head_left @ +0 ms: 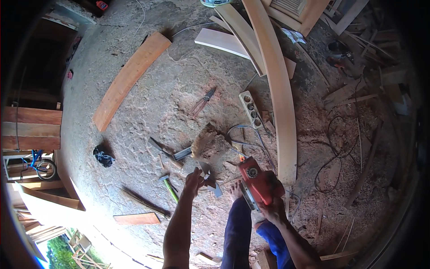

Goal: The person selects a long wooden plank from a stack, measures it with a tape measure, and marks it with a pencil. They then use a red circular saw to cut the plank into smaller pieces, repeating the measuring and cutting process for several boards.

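My right hand [269, 204] grips a red electric hand planer [256, 179], tilted so that its metal base faces my legs. Out in front of my knees, my left hand [193, 181] is closed on a thin grey piece [204, 168], whose kind I cannot make out. Just beside those fingers shows another flat grey piece [216, 190]. A hammer with a green handle [170, 190] lies to the left of that hand. Farther off are a dark-bladed tool [162, 149] and a clump of shavings [208, 142].
A long pale board [281, 112] stretches along the right, near a white power strip [250, 109] and loose cables [331, 143]. Pliers [204, 101] lie mid-floor. A reddish plank [130, 80] is at the left; wood scraps [349, 96] crowd the far right.
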`<state>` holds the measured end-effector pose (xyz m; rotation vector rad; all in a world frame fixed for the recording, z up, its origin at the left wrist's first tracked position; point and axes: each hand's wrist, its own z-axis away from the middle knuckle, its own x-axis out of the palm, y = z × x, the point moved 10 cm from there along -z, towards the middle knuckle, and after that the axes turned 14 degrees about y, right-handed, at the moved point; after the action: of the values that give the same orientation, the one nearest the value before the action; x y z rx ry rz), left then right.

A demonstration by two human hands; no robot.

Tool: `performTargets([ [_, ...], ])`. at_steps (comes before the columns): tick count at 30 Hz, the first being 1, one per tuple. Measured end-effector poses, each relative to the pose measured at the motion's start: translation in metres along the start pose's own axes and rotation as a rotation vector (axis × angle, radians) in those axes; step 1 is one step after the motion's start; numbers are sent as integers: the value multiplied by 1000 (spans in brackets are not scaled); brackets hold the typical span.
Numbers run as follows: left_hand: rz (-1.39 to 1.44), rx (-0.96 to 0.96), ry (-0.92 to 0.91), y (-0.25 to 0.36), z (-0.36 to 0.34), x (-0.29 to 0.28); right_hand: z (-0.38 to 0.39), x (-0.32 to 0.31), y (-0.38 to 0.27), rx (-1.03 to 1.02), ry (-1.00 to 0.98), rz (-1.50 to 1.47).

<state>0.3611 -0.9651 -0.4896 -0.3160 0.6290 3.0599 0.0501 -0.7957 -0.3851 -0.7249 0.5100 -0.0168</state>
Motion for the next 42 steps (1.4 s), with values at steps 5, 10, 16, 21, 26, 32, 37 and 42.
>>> performTargets([
  [5, -600, 498, -216, -14, 206, 29, -83, 72, -65, -345, 95, 50],
  [10, -669, 977, -358, -19, 327, 43, -158, 167, -100, -568, 116, 116],
  [16, -704, 639, -91, -39, 297, 26, -216, 258, -117, -567, 83, -195],
  [21, -663, 586, 12, -30, 290, 12, -247, 333, -161, -998, 78, 237],
  [26, -671, 629, 69, -26, 278, 10, -245, 324, -192, -898, -102, 501],
  [32, -743, 616, 45, -37, 274, 31, -119, 205, -151, -556, 280, 424],
  [37, -1011, 806, -52, -40, 325, 72, 58, 67, -42, -189, -52, 255],
  [42, -1252, 1052, -461, -67, 402, 126, 201, -132, 32, -84, 197, 153],
])
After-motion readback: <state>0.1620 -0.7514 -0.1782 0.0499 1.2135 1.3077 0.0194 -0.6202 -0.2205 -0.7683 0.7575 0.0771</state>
